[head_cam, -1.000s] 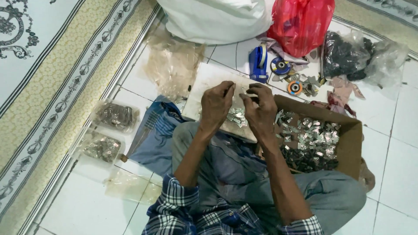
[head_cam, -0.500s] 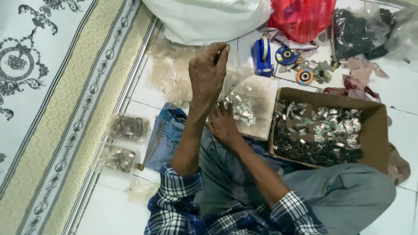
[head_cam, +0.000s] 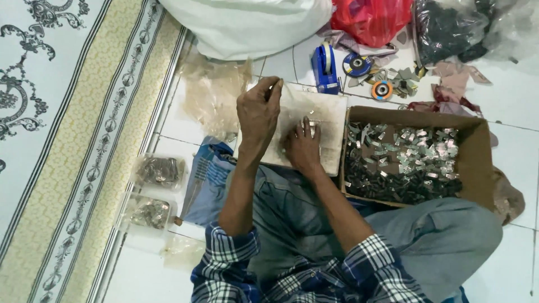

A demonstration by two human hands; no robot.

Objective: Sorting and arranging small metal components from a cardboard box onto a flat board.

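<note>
On the tiled floor in front of my crossed legs lies a pale board, and both hands are on it. My left hand is raised over the board's near-left part, fingers pinched on the top edge of a clear bag; the bag is too sheer for me to tell how far it spreads. My right hand lies flat on the board, fingers spread and loose, with a few small metal clips under and between the fingertips. It grips nothing.

Just right of the board, touching its edge, sits a cardboard box heaped with clips of the same kind. Beyond the board are a blue tape dispenser, two tape rolls, a red bag and a white sack. To my left, near the carpet, two filled packets lie on the tiles, one above the other. A blue cloth lies by my left knee.
</note>
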